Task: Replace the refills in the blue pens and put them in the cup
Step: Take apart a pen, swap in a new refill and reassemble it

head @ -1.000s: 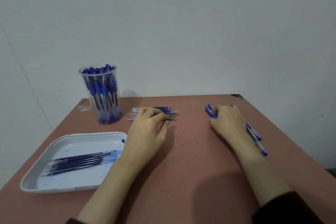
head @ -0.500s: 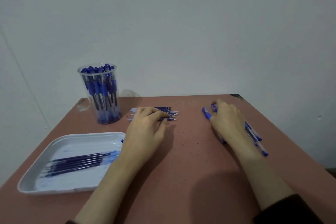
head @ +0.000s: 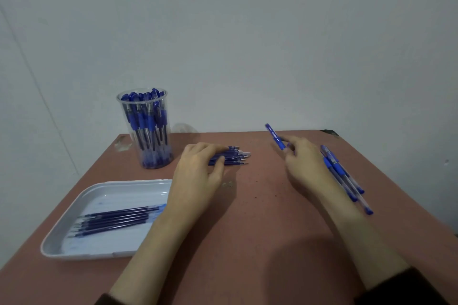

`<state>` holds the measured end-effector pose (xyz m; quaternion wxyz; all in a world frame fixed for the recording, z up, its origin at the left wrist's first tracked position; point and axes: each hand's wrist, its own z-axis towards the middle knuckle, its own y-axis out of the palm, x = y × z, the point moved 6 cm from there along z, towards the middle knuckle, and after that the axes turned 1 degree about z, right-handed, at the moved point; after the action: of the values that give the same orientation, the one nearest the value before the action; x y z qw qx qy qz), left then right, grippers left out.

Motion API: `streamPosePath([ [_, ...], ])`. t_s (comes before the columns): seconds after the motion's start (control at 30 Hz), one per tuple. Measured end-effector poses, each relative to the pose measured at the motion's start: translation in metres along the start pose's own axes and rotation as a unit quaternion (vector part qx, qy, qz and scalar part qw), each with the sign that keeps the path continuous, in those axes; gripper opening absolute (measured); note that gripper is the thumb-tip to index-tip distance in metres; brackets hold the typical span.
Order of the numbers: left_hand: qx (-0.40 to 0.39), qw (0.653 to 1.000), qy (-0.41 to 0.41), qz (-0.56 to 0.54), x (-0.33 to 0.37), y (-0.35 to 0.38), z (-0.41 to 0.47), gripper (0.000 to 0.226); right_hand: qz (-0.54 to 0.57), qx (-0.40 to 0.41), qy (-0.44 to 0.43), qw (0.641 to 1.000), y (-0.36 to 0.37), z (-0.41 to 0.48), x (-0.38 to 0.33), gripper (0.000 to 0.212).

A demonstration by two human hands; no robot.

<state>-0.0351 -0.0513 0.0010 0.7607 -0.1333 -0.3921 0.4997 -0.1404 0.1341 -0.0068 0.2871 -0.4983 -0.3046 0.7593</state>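
We see the right hand (head: pixel 306 163), flat over the loose pens (head: pixel 343 176) a second ago, now pinching one blue pen (head: pixel 275 136) and tilting it up off the table (head: pixel 260 205), its far end pointing up-left.

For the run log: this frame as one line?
right hand: pinches blue plastic pen, raised | left hand: pinches pile of thin blue refills | clear plastic cup: capped pens | white plastic tray: loose refills

Left hand (head: pixel 198 176) and right hand (head: pixel 307 163) bare, forearms uncovered. Dark brown sleeves end well up the arms. Left sleeve (head: pixel 104 300): thin sliver at 7 o'clock. Right sleeve (head: pixel 401 288): broader, soft-edged band at 5 o'clock.
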Motion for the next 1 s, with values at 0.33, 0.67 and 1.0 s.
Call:
streamPosePath([
  [0.33,-0.004,0.994,-0.054,-0.098,-0.007,-0.007,0.003,0.035,0.05,-0.072,-0.184,0.979,0.028,-0.026,-0.046,0.021],
  [0.67,-0.052,0.991,-0.02,-0.119,-0.002,0.001,0.001,0.022,0.05,-0.057,-0.19,0.979,0.028,-0.033,-0.053,0.028],
  [1.0,-0.073,0.985,-0.055,-0.146,-0.008,0.002,0.002,0.016,0.007,-0.057,-0.195,0.979,0.023,-0.038,-0.059,0.028],
])
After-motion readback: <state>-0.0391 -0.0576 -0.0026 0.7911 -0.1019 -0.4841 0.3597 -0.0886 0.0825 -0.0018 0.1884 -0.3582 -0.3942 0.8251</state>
